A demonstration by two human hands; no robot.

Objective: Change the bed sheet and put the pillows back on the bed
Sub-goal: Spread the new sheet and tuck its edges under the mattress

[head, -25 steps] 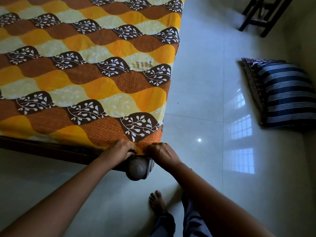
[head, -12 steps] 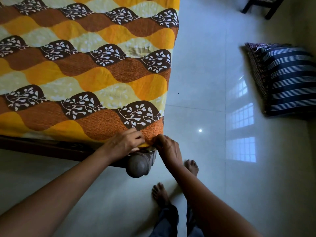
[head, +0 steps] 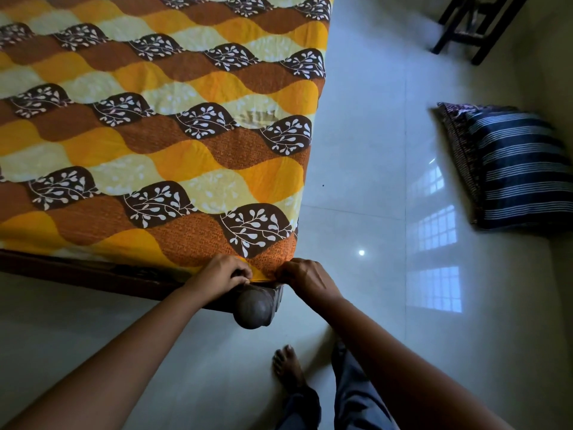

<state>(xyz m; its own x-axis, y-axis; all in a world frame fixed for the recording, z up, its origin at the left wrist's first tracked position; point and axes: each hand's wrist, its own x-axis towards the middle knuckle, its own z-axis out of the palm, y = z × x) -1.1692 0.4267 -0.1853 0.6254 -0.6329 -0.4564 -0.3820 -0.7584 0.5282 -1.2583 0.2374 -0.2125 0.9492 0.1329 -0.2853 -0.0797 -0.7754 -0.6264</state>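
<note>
A bed sheet [head: 161, 125] with orange, yellow and brown waves and white leaf prints lies flat over the mattress. At the near right corner of the bed, my left hand [head: 221, 276] and my right hand [head: 305, 277] both pinch the sheet's edge, just above the dark wooden bed frame [head: 93, 274] and its rounded corner post [head: 252, 308]. Two stacked pillows [head: 514, 169], the top one dark blue with white stripes, lie on the floor at the right by the wall.
A glossy pale tiled floor [head: 372, 150] runs along the bed's right side and reflects a window. Dark furniture legs [head: 471, 23] stand at the top right. My bare foot [head: 288, 367] and trouser legs are below the bed corner.
My hands have stayed at the sheet corner, shifting their grip on the edge. My right foot stepped back out of sight, and the view pulled back a little.
</note>
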